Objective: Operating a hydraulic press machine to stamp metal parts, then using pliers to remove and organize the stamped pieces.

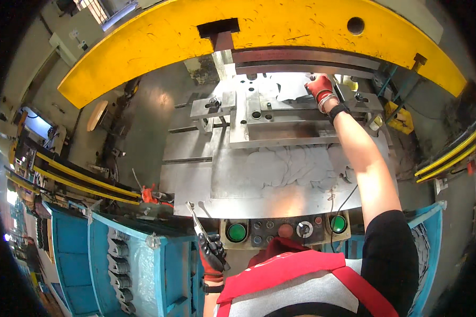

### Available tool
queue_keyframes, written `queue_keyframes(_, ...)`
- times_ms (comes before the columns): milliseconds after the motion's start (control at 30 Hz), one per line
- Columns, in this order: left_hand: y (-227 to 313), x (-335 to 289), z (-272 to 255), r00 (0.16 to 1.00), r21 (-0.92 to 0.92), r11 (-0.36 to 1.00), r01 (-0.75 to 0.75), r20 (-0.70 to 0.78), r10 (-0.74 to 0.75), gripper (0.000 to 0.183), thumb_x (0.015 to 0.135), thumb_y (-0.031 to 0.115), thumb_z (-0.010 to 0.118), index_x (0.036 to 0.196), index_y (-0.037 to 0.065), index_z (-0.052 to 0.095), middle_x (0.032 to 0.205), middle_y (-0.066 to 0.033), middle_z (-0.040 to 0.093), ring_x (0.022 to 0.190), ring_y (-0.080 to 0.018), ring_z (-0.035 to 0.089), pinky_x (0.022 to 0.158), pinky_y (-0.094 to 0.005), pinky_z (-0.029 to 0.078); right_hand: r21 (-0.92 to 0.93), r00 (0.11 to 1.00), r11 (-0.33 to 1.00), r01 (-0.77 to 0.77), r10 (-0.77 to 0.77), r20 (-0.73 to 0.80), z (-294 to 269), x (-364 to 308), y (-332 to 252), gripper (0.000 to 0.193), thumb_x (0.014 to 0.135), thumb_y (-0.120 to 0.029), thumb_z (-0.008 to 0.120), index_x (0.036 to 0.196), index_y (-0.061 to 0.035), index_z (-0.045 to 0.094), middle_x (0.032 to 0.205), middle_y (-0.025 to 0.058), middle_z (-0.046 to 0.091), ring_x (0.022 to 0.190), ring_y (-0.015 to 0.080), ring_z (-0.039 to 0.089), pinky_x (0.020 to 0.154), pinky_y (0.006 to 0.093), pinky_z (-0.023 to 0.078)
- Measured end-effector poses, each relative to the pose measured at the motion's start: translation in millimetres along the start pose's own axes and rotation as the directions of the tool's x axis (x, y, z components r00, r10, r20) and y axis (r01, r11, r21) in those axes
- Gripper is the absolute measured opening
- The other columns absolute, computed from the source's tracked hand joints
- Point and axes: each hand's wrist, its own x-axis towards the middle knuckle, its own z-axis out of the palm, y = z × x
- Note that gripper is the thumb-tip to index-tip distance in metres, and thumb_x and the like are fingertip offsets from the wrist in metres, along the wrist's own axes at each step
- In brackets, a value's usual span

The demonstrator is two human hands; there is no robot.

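My left hand (212, 252), in a red and black glove, is low at the press table's front edge, closed around a long silver hand tool (197, 221) that looks like pliers. The tool's tip points up and away over the table edge. My right arm reaches far forward into the press. There my right hand (320, 87), in a red glove, grips the right edge of a flat, irregular sheet metal piece (292, 87). That piece lies on the steel die (254, 103) under the raised upper tool (301, 57). My fingertips are partly hidden.
A yellow press beam (280, 26) arches overhead. Flat grey cut pieces (301, 166) lie on the steel table (238, 179). A control panel (285, 231) with green buttons sits at the front edge. Blue racks (127, 259) with stacked metal parts stand nearby; a red-orange object (149, 194) is at left.
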Motion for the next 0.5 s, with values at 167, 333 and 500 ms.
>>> queue_keyframes(167, -1, 19, -16, 0.997, 0.036, 0.996, -0.077, 0.008, 0.077, 0.047, 0.089, 0.051, 0.041, 0.086, 0.007, 0.055, 0.059, 0.0000, 0.049, 0.046, -0.0082, 0.041, 0.041, -0.0216, 0.033, 0.202, 0.952, 0.940, 0.275, -0.238, -0.192, -8, -37, 15, 0.033, 0.072, -0.025, 0.062, 0.099, -0.0065, 0.064, 0.102, 0.0180, 0.057, 0.096, 0.0320, 0.056, 0.082, 0.0377, 0.045)
queue_keyframes(333, -25, 48, -60, 0.976, 0.124, 0.979, -0.159, -0.129, 0.175, 0.037, 0.087, 0.038, 0.051, 0.091, 0.002, 0.060, 0.076, -0.0056, 0.059, 0.068, -0.0168, 0.055, 0.063, -0.0313, 0.045, 0.506, 0.960, 0.816, 0.278, -0.258, -0.112, -116, -200, 42, 0.024, 0.078, -0.010, 0.062, 0.100, -0.0041, 0.063, 0.102, 0.0135, 0.057, 0.099, 0.0261, 0.053, 0.087, 0.0311, 0.040)
queue_keyframes(500, -59, 66, -81, 0.893, 0.618, 0.765, -0.179, -0.224, 0.390, 0.045, 0.076, 0.032, 0.069, 0.100, -0.003, 0.057, 0.093, -0.0107, 0.060, 0.076, -0.0167, 0.054, 0.070, -0.0295, 0.044, 0.503, 0.923, 0.843, -0.191, 0.328, -0.199, -154, -356, 164, 0.027, 0.085, -0.012, 0.055, 0.110, -0.0006, 0.057, 0.109, 0.0114, 0.054, 0.104, 0.0227, 0.048, 0.090, 0.0347, 0.038)
